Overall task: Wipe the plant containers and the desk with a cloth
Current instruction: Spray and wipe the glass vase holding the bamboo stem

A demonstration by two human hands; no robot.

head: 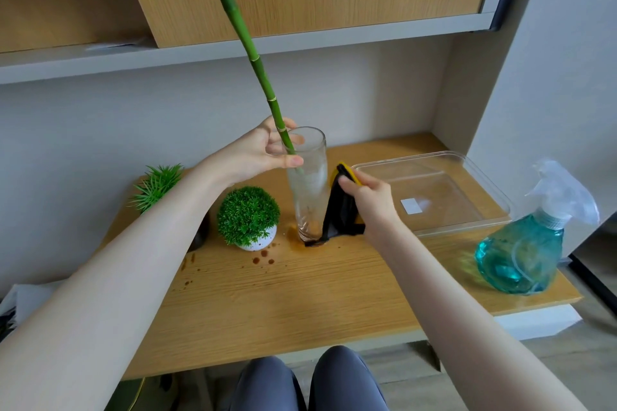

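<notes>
Head: left hand (pixel 267 152) grips glass vase (pixel 309 190) (cylindrical); right hand (pixel 369 198) pinches black cloth (pixel 339 213).

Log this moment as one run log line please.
left hand: grips vase rim | right hand: presses cloth on vase side | desk: brown spots unwiped

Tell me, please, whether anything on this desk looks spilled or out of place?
Yes: brown drops are splattered on the wooden desk before the white-potted plant, and a brown ring surrounds the glass vase base.
</notes>
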